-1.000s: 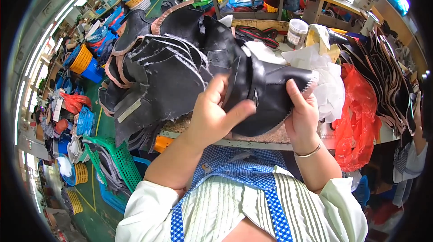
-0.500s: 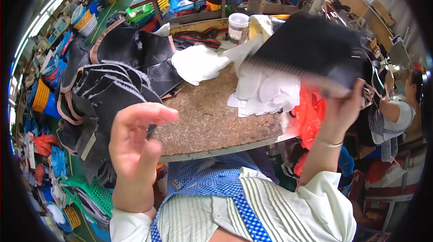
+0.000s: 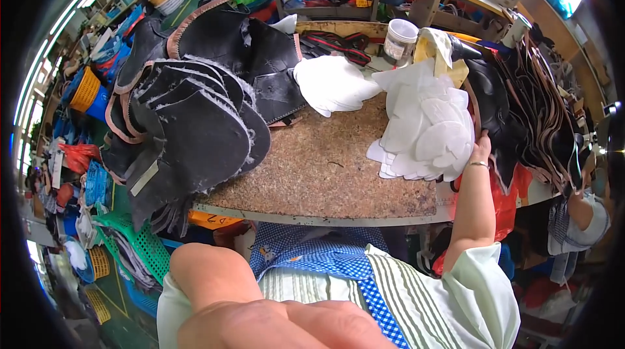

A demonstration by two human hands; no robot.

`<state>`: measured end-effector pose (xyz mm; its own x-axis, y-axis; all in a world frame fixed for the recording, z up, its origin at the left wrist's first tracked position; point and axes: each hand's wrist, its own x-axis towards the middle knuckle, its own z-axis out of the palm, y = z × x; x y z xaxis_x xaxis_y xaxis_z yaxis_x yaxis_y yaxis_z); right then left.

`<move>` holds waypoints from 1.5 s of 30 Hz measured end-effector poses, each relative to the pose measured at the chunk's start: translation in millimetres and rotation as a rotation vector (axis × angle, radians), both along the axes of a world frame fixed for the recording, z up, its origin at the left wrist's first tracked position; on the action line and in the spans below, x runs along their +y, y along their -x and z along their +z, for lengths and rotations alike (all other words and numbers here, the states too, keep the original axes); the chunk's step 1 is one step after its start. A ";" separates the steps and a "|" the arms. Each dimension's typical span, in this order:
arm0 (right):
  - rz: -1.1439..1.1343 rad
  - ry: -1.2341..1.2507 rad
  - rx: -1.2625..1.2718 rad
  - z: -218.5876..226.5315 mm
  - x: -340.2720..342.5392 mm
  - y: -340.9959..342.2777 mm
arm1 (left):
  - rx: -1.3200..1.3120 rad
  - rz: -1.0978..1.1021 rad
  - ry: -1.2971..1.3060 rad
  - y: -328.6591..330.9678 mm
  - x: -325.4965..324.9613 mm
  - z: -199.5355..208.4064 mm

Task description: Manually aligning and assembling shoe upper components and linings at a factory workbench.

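My right hand (image 3: 481, 148) is at the near edge of a black leather piece (image 3: 493, 98) on the right side of the bench. Its thumb lies along the edge and the other fingers are mostly hidden. White shaped pieces (image 3: 436, 121) lie overlapped just left of that hand, and a smaller white pile (image 3: 333, 82) sits farther left. My left hand (image 3: 280, 324) is close in front of my chest at the lower edge, its back showing and its fingers not readable. Black fuzzy-edged pieces (image 3: 202, 127) are heaped on the left of the bench.
Several black leather pieces (image 3: 537, 114) hang in a stack at the far right. A clear tub (image 3: 400, 41) stands at the back beside black-and-red straps (image 3: 348, 46). The brown work board (image 3: 312, 173) spans the middle. A green basket (image 3: 140, 245) is low on the left; a co-worker (image 3: 579, 219) sits right.
My right hand has lowered the black leather piece from the air onto the right side. My left hand has dropped from above the bench's left edge to near my chest. The view has shifted.
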<state>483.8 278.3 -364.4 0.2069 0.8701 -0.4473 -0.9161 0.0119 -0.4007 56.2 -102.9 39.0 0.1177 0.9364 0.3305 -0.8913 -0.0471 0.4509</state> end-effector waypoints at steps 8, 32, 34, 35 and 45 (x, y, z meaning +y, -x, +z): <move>0.504 0.226 -0.519 73.0 -35.7 43.1 | -0.033 -0.095 -0.079 18.9 12.0 -21.2; -0.068 0.250 -1.640 192.3 102.7 151.1 | 0.702 0.392 0.554 108.4 -30.1 -199.0; -0.207 0.238 -1.297 219.1 98.1 122.3 | 0.783 0.437 0.580 108.5 -35.1 -214.2; -0.117 0.202 -1.284 242.2 69.8 142.7 | 0.822 0.463 0.605 109.0 -40.1 -224.4; -0.089 -0.262 -1.403 331.1 -236.9 -36.2 | 1.159 0.071 0.362 60.1 3.0 -223.5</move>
<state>520.1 41.4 -33.4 0.3925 0.8553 0.3382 0.2367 0.2614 -0.9358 -3.9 -99.9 -184.5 0.1142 0.9691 -0.2187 0.0486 0.2145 0.9755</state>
